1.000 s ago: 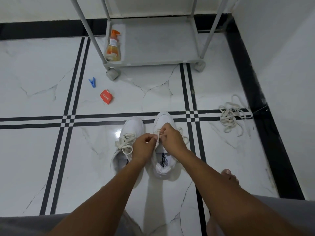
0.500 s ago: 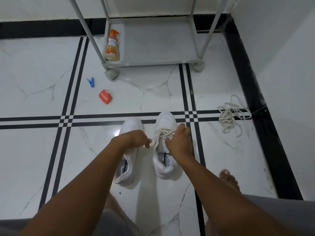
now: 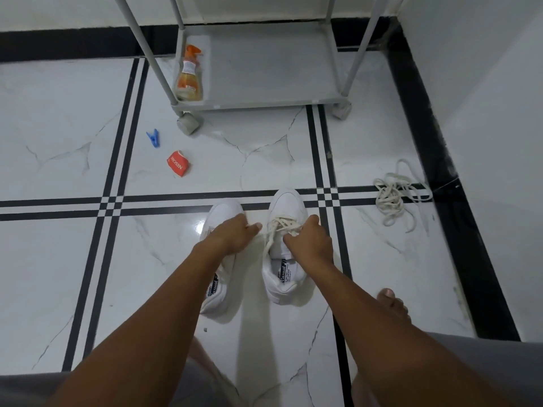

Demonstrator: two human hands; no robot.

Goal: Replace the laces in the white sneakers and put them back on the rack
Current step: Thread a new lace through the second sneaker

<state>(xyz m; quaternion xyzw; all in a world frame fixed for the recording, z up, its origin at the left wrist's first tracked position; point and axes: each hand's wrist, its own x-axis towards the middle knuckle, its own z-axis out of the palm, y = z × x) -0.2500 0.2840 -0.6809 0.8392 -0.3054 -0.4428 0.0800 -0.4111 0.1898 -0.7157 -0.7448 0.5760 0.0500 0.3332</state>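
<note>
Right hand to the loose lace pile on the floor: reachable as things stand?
Probably yes, once freed: the right hand grips the lace on the right sneaker; bare floor lies between it and the lace pile.

A spray bottle [image 3: 188, 76] stands upright. Well in front of it, on the floor [image 3: 58, 127], lie a blue peg [image 3: 153, 138] and a red packet [image 3: 177, 167], near each other.
</note>
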